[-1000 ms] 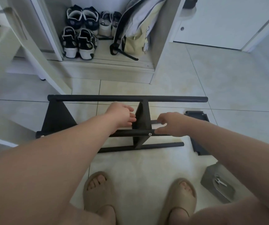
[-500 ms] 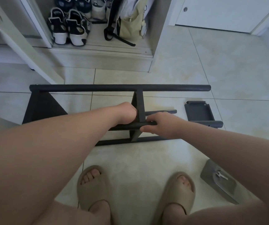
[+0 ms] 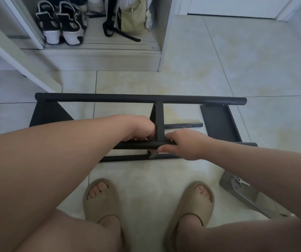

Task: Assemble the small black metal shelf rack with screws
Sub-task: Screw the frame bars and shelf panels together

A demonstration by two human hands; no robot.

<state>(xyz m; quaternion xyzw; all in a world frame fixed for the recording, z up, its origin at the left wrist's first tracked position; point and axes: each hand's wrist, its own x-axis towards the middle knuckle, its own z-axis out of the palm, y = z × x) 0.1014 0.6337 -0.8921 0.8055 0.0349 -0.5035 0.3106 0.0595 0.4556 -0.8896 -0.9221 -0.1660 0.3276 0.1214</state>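
Looking down on a floor of large pale glossy tiles (image 3: 255,60) with thin grey grout lines, and on feet in beige slippers (image 3: 104,206) at the bottom edge. Just ahead of the toes, lying on those tiles — the half-built black shelf rack (image 3: 140,99), with long rails running left to right, a triangular end panel (image 3: 44,113) at the left and a centre panel (image 3: 159,120) joining the far rail to the front tube (image 3: 135,145). Left hand (image 3: 138,127) bent down at the wrist just left of the centre panel, fingers curled toward the front tube; cannot tell what they actually hold. Right hand (image 3: 182,144) gripping the front tube just right of the centre panel, thumb on the near side, fingers over the top. Loose on the floor to the right: a short black tube (image 3: 184,125) and a flat dark side panel (image 3: 218,122). Near the right slipper, partly under the forearm, a grey plastic pouch (image 3: 244,195) with a small metal piece showing. Farther back — an open white cabinet (image 3: 100,57) with black-and-white shoes (image 3: 62,24) and a pale green bag (image 3: 131,19) on its low shelf, then a white door (image 3: 233,4) to the right.
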